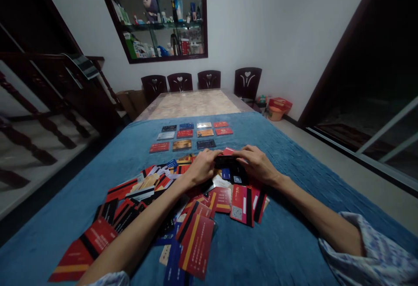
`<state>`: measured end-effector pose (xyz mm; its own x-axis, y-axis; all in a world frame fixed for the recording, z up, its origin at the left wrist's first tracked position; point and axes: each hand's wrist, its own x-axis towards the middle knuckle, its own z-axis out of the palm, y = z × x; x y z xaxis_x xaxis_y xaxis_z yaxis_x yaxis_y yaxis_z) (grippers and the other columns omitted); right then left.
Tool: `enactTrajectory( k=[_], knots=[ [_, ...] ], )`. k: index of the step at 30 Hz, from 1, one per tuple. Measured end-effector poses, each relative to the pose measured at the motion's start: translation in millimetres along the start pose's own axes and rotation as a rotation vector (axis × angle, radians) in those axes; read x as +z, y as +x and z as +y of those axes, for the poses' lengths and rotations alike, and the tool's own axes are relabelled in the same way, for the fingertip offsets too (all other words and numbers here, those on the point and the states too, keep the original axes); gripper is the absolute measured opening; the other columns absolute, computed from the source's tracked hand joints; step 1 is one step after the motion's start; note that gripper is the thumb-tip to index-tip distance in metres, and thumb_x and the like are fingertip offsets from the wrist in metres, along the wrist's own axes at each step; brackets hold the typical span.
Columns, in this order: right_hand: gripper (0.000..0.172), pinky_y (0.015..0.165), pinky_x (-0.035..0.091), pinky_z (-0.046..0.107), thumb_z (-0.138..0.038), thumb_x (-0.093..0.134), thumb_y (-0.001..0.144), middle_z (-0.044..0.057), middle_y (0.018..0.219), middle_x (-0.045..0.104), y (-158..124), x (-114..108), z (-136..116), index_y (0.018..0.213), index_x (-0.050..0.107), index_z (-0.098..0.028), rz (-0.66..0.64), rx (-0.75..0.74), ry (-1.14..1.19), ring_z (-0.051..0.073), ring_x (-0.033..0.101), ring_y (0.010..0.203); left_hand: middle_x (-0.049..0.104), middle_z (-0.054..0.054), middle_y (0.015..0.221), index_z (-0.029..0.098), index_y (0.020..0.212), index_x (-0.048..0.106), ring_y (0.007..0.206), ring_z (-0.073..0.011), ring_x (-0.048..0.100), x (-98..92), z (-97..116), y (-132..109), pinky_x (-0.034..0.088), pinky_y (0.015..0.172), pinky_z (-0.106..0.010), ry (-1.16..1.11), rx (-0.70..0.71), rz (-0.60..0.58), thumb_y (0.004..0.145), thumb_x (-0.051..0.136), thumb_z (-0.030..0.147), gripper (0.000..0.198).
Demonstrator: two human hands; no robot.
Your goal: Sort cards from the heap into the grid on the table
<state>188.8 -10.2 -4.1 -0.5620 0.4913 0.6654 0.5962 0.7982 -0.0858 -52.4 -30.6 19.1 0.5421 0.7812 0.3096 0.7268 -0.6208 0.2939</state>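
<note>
A loose heap of plastic cards [156,203], mostly red, black and blue, is spread over a blue cloth [294,233]. Beyond it, several cards lie face up in neat rows [192,136]. My left hand [202,166] and my right hand [257,164] meet at the far edge of the heap. Both have their fingers closed on the ends of one dark card [227,161], held flat between them just above the pile. A red card [228,151] peeks out behind it.
The blue cloth covers the near part of a long table; its marble top [192,103] shows beyond. Several dark chairs [209,79] stand at the far end. A wall cabinet [160,16] holds bottles. A stair railing [48,99] is left, red basins [277,107] right.
</note>
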Motion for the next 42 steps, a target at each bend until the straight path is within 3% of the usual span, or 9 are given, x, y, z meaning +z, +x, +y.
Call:
enactTrajectory(
  k=[4,15,23,34,42],
  knots=[
    [0.026,0.078,0.047,0.038,-0.02,0.051,0.093,0.01,0.092,0.069,-0.2,2.3,-1.2,0.116,0.063,-0.018,-0.027,-0.001,-0.002,0.023,0.058,0.087,0.067,-0.009,0.11,0.017,0.123,0.055,0.1,-0.0244,0.056,1.9,2.7,-1.4,0.046,0.088,-0.037,0.057,-0.013,0.009,0.075,0.045,0.001,0.052],
    [0.05,0.086,0.041,0.042,-0.019,0.061,0.084,0.01,0.109,0.07,-3.4,10.3,-3.4,0.133,0.051,-0.02,-0.143,0.031,-0.07,0.025,0.058,0.096,0.065,-0.009,0.099,0.017,0.123,0.054,0.089,-0.023,0.057,7.4,4.2,-3.9,0.045,0.083,-0.036,0.1,-0.052,0.034,0.082,0.044,0.007,0.044],
    [0.051,0.089,0.039,0.044,-0.021,0.056,0.087,0.013,0.105,0.067,-0.7,12.3,-7.1,0.137,0.046,-0.018,-0.089,0.008,-0.102,0.027,0.059,0.096,0.063,-0.008,0.1,0.019,0.12,0.052,0.089,-0.0221,0.055,0.9,4.4,-3.3,0.046,0.083,-0.035,0.071,-0.081,0.063,0.079,0.042,0.003,0.045],
    [0.039,0.087,0.038,0.041,-0.022,0.053,0.089,0.011,0.097,0.065,7.2,11.2,-11.6,0.128,0.054,-0.017,0.02,-0.025,-0.241,0.026,0.055,0.091,0.063,-0.008,0.101,0.017,0.12,0.054,0.093,-0.0222,0.055,-7.8,6.2,-3.2,0.047,0.087,-0.035,0.048,-0.102,0.103,0.079,0.044,0.002,0.045],
    [0.046,0.084,0.043,0.046,-0.022,0.055,0.087,0.016,0.116,0.057,11.4,3.6,-14.4,0.133,0.055,-0.018,0.118,-0.036,-0.266,0.032,0.046,0.106,0.058,-0.011,0.12,0.018,0.125,0.049,0.111,-0.0253,0.05,-17.0,10.7,-2.4,0.046,0.097,-0.042,0.124,-0.043,0.131,0.077,0.048,0.004,0.05]
  ],
)
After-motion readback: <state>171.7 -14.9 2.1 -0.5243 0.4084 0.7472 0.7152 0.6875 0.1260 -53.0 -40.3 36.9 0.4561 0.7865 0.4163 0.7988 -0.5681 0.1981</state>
